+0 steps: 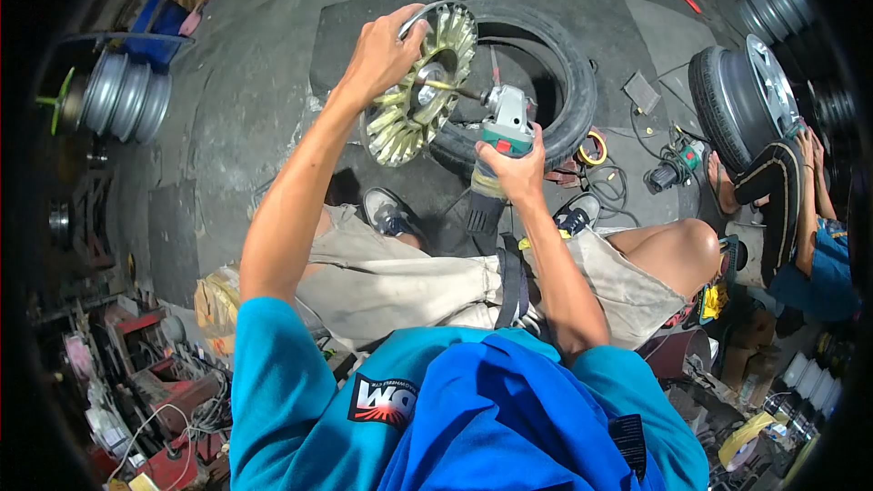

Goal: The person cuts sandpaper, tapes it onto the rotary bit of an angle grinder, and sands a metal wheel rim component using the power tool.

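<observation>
My left hand (384,53) grips the upper rim of a round, many-spoked metal wheel part (397,124), which stands tilted on edge. My right hand (518,164) is wrapped round the body of a green and grey angle grinder (509,120). A thin shaft (455,89) runs from the grinder's head to the hub of the wheel part. The shaft's tip is at the hub; whether it touches is too small to tell. Beneath both lies a black tyre (582,82) on a dark mat.
A yellow tape roll (593,147) and cables lie right of the tyre. Another green grinder (675,166) is on the floor. At the right, a co-worker's hands (809,150) are beside a wheel (773,91). Silver rims (127,98) stand at the left.
</observation>
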Demonstrator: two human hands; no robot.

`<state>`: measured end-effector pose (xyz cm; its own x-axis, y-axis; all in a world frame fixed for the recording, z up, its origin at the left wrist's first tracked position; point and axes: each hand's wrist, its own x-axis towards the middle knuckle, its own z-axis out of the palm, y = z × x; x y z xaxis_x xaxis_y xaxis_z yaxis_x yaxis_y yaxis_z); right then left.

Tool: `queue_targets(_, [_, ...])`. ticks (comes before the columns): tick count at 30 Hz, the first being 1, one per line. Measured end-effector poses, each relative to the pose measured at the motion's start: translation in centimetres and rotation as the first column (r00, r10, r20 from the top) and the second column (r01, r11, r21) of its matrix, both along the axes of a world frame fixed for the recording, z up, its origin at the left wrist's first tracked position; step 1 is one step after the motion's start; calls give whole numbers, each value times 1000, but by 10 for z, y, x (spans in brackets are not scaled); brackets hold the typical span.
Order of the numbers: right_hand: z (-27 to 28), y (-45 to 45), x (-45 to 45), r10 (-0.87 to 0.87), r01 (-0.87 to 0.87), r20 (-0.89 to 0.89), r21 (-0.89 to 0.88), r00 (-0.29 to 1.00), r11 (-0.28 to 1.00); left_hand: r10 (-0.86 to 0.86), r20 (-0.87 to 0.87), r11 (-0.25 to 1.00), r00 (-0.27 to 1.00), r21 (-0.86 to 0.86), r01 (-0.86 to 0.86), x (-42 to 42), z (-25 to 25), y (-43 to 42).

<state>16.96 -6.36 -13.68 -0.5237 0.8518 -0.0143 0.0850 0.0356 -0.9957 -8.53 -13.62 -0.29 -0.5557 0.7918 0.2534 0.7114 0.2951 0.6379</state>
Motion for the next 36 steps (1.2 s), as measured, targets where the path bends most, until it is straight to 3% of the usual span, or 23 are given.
queue_targets(2, [5, -5, 5, 9, -10, 19, 94, 1000, 995, 10, 5, 1000, 1000, -3, -10, 1, 1, 0])
queue_targets(17, [-11, -11, 2, 26, -26, 7, 9, 1000, 1000, 7, 62, 999, 998, 46, -10, 4, -2, -10])
queue_targets(19, [-8, -8, -1, 6, -18, -89, -129, 996, 992, 9, 50, 999, 999, 33, -10, 8, -1, -14])
queue_targets(21, [-12, 0, -6, -21, 7, -95, -147, 995, 989, 7, 31, 1000, 1000, 27, -8, 11, 1, -14])
queue_targets(23, [-14, 4, -9, -86, 56, -80, -325, 993, 944, 4, 68, 997, 998, 72, -9, 17, 3, -16])
queue_targets(30, [-32, 7, -6, -92, -6, -156, -539, 983, 843, 1, 77, 998, 997, 59, -5, 20, 3, -14])
queue_targets(34, [-27, 3, -4, -53, -26, -156, -465, 986, 885, -17, 22, 998, 1000, 57, 16, 18, 2, -10])
queue_targets(36, [-23, 1, 2, 6, -40, -130, -257, 991, 966, -3, 23, 999, 1000, 43, 2, 17, 2, -7])
